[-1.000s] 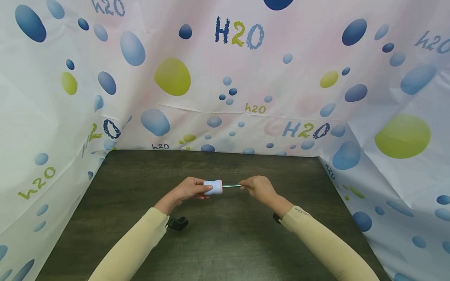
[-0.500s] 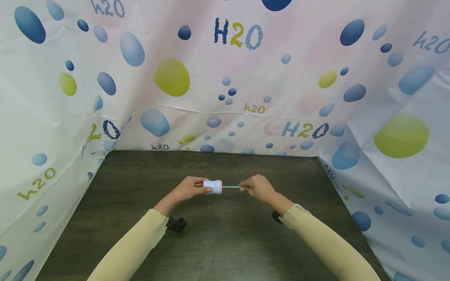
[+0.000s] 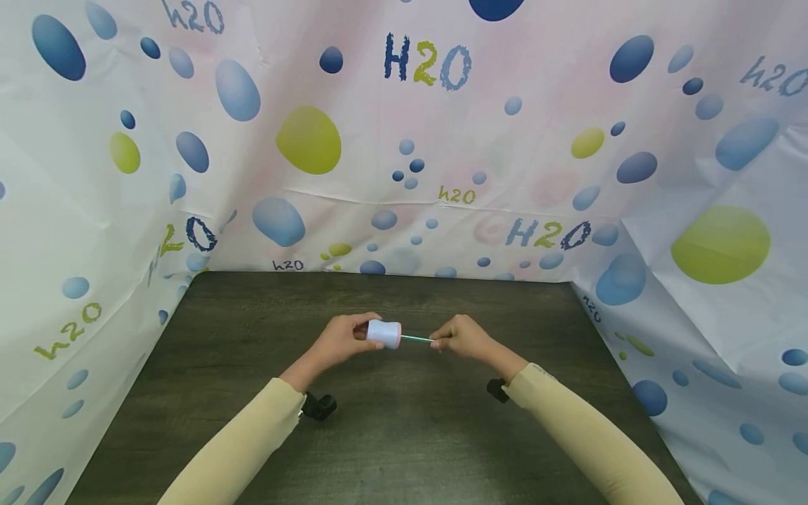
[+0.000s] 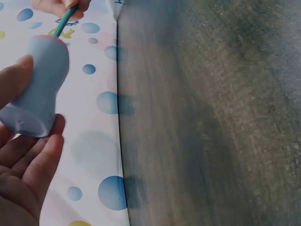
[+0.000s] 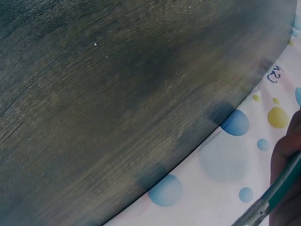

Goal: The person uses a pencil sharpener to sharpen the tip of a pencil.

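In the head view my left hand (image 3: 337, 344) grips a light blue, waisted cylinder (image 3: 384, 334) with a pink rim, held sideways above the table. Seen from the left wrist, the thumb (image 4: 16, 80) lies along one side of it and the other fingers support it near its wide, smooth base. A slim green pencil-like stick (image 3: 416, 339) enters the pink-rimmed end. Its other end is pinched between the fingertips of my right hand (image 3: 466, 338). In the right wrist view the stick (image 5: 277, 190) shows teal with a silvery, mottled stretch; the fingers are partly out of frame.
A dark wood-grain table (image 3: 404, 435) lies beneath both hands. White sheeting (image 3: 442, 140) printed with blue and green drops surrounds it at the back and sides. Black wrist cameras show, one (image 3: 320, 407) under the left wrist and one (image 3: 497, 390) under the right.
My left fingers have shifted round the cylinder, the upper finger now higher at its edge. The cylinder has tipped slightly, so the stick slopes down to the right. My right hand keeps its pinch.
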The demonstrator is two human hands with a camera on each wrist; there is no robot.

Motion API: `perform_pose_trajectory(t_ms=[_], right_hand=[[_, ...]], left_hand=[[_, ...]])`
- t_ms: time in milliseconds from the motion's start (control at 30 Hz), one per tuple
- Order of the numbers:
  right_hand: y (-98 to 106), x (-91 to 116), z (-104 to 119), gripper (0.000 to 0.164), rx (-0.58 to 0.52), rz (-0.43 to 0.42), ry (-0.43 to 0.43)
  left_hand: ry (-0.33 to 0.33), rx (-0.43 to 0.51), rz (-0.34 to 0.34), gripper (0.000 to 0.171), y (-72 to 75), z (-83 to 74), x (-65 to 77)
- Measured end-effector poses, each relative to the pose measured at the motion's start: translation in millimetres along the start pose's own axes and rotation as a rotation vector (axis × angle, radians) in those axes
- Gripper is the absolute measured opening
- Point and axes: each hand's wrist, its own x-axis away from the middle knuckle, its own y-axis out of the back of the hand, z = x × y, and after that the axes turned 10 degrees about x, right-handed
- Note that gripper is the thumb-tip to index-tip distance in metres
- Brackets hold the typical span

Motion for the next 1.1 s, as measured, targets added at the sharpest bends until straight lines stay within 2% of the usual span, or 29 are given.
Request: perform_pose_trajectory(t_ms=[167,433,533,667,800,867,933,1100], right_hand=[[5.4,-3.2,-6.0,0.024,-0.077,0.077,0.014],[10.8,-8.4,-5.8,0.022,-0.106,0.174,0.007],[11.5,-7.2,-3.2,0.022,-0.051,0.148,0.010],[8.9,-4.1,2.3,0.023,0.105,0.055,0.015],[5.1,-1.4,7.0,0.026,0.176,-0.034,-0.018],[3.1,-0.1,8.4,0.026,0.196,-0.083,-0.018],[1.1,1.3,9.2,0.026,0.226,-0.141,-0.005],[-5.4,4.2,8.7,0.024,0.338,-0.309,0.075]], left_hand=[[-0.068,-0.029,-0.041,0.050,-6.1,2.5,2.3],[-0.199,-0.181,-0.103,0.046,-16.8,7.5,10.6],[-0.211,-0.177,-0.119,0.044,-19.7,8.2,12.1],[-0.195,-0.144,-0.126,0.046,-21.1,6.8,11.7],[-0.150,-0.090,-0.077,0.054,-17.2,5.7,10.1],[-0.100,-0.005,-0.039,0.062,-13.4,5.2,8.3],[-0.028,0.096,-0.008,0.067,-8.7,5.2,5.6],[0.231,0.337,0.044,0.065,2.9,5.2,-2.1]])
